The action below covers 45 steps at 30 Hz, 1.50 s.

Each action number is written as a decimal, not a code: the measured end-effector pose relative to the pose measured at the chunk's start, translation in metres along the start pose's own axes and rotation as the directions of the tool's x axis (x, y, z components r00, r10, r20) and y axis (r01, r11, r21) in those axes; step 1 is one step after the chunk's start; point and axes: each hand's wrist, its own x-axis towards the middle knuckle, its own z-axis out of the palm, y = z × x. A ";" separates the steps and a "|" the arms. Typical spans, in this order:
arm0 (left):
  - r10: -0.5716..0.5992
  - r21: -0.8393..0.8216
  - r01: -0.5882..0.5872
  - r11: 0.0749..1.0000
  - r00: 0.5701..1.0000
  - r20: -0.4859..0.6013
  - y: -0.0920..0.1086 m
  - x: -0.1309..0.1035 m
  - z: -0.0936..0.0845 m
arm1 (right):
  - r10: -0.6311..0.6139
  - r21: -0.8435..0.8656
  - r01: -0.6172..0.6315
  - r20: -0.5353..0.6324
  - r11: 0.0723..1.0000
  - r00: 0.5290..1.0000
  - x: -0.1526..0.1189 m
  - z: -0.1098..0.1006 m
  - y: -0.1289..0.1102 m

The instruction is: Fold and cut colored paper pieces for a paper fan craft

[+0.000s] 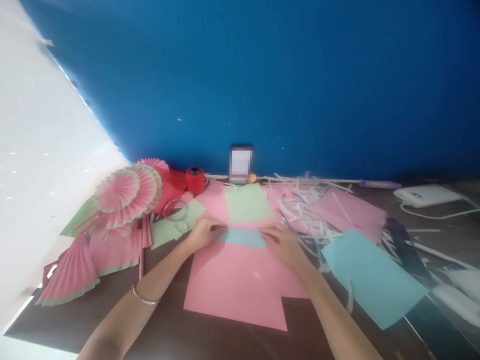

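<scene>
Between my hands a light blue strip of paper (242, 238) stretches crosswise over pink paper (236, 285). My left hand (204, 234) pinches the strip's left end, its thumb and fingers drawn together. At the other end my right hand (280, 241) grips the strip with curled fingers. Just beyond the strip lies a pale green sheet (249, 204). To the right, a larger light blue sheet (375, 277) rests at an angle. Whether the strip is folded I cannot tell.
Pleated pink and green paper fans (116, 192) are heaped at the left. A red roll (195, 181) stands near the blue wall (281, 90). White paper shreds (305, 205) pile up at the back right, with a purple marker (380, 184) and a white device (427, 195) beyond.
</scene>
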 end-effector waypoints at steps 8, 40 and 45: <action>0.147 0.113 -0.152 0.982 0.988 0.050 -0.006 -0.003 -0.007 | -0.116 -0.117 0.120 0.043 0.986 0.992 -0.002 -0.006 -0.005; 0.012 -0.051 -0.023 0.998 0.981 -0.193 0.000 -0.008 0.007 | 0.019 -0.145 -0.011 0.056 0.989 0.998 -0.005 0.002 -0.047; 0.038 -0.198 -0.069 0.978 0.987 -0.156 -0.002 -0.007 0.004 | 0.189 0.176 -0.175 -0.068 0.969 0.980 -0.001 0.002 -0.034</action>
